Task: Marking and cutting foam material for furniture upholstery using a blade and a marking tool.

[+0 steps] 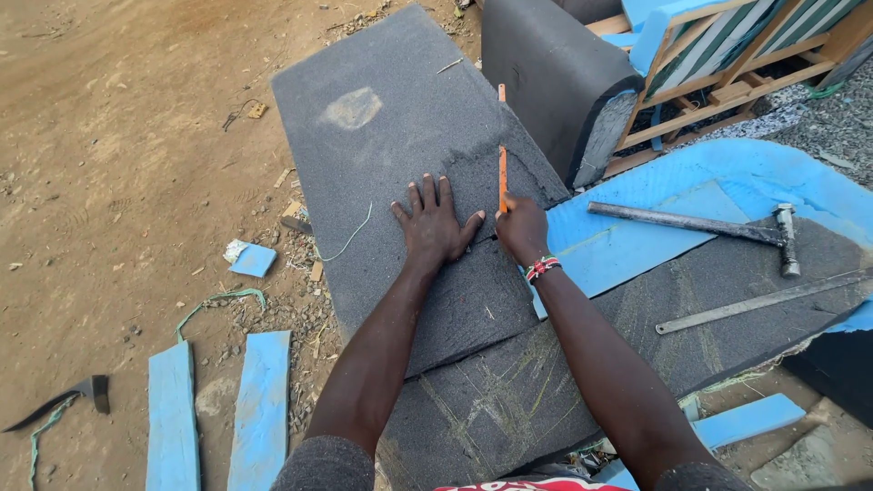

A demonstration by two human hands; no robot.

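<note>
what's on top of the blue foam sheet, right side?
A hammer lies on the blue foam sheet. A dark grey foam slab overlaps its lower edge and carries a flat metal bar. How far the blue sheet runs beneath the slab is hidden.

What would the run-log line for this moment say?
left hand flat on dark grey foam sheet | right hand grips thin orange blade cutting it | steel hammer nearby

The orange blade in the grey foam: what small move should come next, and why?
Probably draw the orange blade further along the cut. The right hand grips its lower end, the left hand presses the grey foam sheet flat beside it, and the sheet is not cut through.
</note>
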